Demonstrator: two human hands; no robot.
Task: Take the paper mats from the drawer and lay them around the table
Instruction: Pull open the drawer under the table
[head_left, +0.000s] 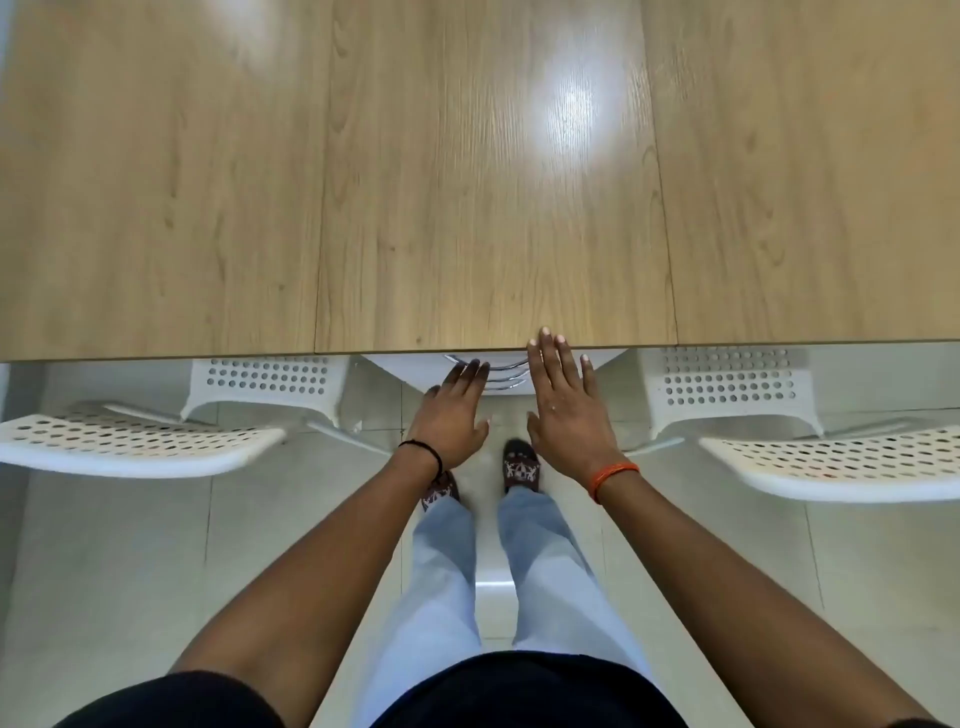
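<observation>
- At nine o'clock from the person, a white perforated chair (130, 441) stood tucked toward the table (208, 208), its seat near the edge, probably parked so the gap between the chairs stayed free for reaching the drawers.
- The left hand (451, 415) reached toward twelve o'clock with fingers straight and together, holding nothing; its fingertips (470, 370) lay at or just before the chrome drawer handles (501, 371), though contact could not be told.
- Those handles belonged to a white drawer unit (415, 366) sitting under the table edge at twelve o'clock. The drawers appeared closed, so the paper mats were not in view and were presumably inside; their contents could not be seen.
- The right hand (563, 402) was spread flat and relaxed, gripping nothing, with its fingertips (545, 332) overlapping the table's near edge, likely steadying the person while the other hand went for a handle.
- At three o'clock a second white perforated chair (831, 462) mirrored the first, well apart from both hands.
- No mats lay on the wooden tabletop within view, so the task seemed to be at its first step.
</observation>
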